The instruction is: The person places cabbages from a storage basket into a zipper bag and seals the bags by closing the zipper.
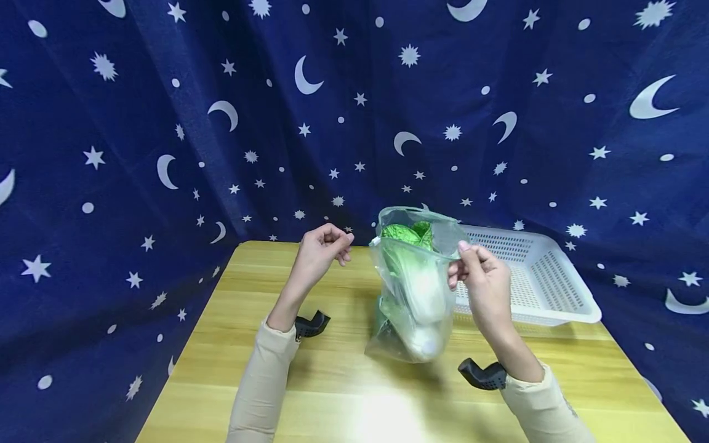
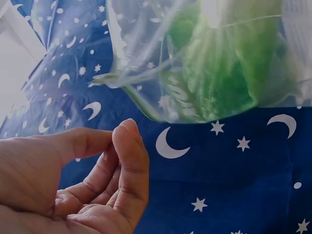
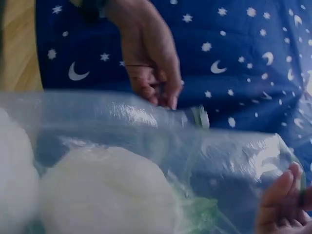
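Observation:
A clear zip bag [image 1: 396, 289] with a greenish rim hangs from my right hand [image 1: 484, 277], which pinches its right upper edge between thumb and fingers. Inside are Chinese cabbages [image 1: 426, 292] with pale bases and green leaves. The bag's mouth gapes, and a small white slider [image 1: 375, 242] sits at its left corner. Left of that corner is my left hand [image 1: 324, 249], apart from the bag. In the left wrist view, its thumb and index fingertips [image 2: 129, 129] meet with nothing visible between them. The right wrist view shows two rounded white bases through the plastic.
A white perforated plastic basket [image 1: 576, 292] stands at the right rear of the wooden table [image 1: 266, 264], partly behind my right hand and the bag. A dark blue curtain [image 1: 354, 111] with moons and stars hangs behind the table. Both wrists carry black mounts [image 1: 482, 374].

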### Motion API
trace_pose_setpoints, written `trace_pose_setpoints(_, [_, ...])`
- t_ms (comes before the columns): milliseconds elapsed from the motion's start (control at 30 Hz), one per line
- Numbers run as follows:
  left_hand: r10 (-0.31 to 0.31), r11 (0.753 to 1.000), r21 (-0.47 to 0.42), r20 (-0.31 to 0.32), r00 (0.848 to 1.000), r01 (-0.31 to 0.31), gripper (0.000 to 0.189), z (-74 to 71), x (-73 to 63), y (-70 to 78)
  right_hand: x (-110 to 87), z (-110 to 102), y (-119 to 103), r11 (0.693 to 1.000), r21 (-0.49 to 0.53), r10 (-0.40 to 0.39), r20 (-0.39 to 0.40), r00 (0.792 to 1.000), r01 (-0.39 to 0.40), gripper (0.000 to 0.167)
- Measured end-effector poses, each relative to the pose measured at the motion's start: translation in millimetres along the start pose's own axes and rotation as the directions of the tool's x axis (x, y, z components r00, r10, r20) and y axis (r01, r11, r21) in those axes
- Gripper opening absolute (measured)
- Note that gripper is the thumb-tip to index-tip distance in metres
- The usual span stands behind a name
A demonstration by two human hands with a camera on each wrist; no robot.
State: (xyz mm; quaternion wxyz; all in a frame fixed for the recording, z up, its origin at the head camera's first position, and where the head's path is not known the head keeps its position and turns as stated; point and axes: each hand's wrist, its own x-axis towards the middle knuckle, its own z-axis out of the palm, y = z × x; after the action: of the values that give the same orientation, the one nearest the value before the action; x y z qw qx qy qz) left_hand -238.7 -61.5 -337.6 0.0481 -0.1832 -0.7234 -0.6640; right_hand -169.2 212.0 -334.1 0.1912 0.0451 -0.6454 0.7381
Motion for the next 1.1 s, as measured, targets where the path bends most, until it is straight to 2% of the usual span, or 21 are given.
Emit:
trace_pose_setpoints(100, [0.001, 1.0, -0.007, 0.016, 1.0, -0.001, 0.019, 0.9, 1.1, -11.0, -0.8, 1, 1, 0.999, -0.04, -0.016, -0.026, 1.0, 0.015, 0.033])
trace_pose_setpoints(233, [0.009, 1.0, 0.005, 0.05, 0.999, -0.009, 0.022, 2.1, 3.6, -23.6, -2.4, 2, 5, 0.99, -0.14, 0.002, 0.014, 1.0, 0.0, 0.035])
trace_pose_setpoints(367, [0.038, 0.999, 0.012, 0.094, 0.995, -0.039, 0.026, 4.3, 2.4, -29.0, -3.9, 3, 8, 0.994, -0.109, -0.008, -0.018, 1.0, 0.006, 0.035])
trace_pose_setpoints(600, [0.097, 0.994, -0.056, 0.127, 0.987, -0.091, 0.021, 8.5, -1.1, -29.2, -4.3, 6, 7, 0.995, -0.1, -0.02, -0.013, 1.0, 0.018, 0.034])
trace_pose_setpoints(733, [0.098, 0.993, -0.075, 0.107, 0.989, -0.09, 0.017, 11.5, -1.0, -29.7, -4.0, 5, 8, 0.997, -0.08, -0.024, -0.012, 1.0, 0.023, 0.033])
trace_pose_setpoints(900, [0.1, 0.99, -0.102, 0.038, 0.994, -0.096, 0.015, 14.5, -0.2, -32.4, -4.1, 5, 8, 0.998, -0.049, -0.035, -0.001, 0.999, 0.035, 0.032])
trace_pose_setpoints(1100, [0.152, 0.988, -0.017, -0.032, 0.988, -0.153, 0.015, 13.9, 5.3, -27.1, -4.2, 6, 7, 0.999, -0.013, -0.042, -0.015, 0.999, 0.042, 0.032])
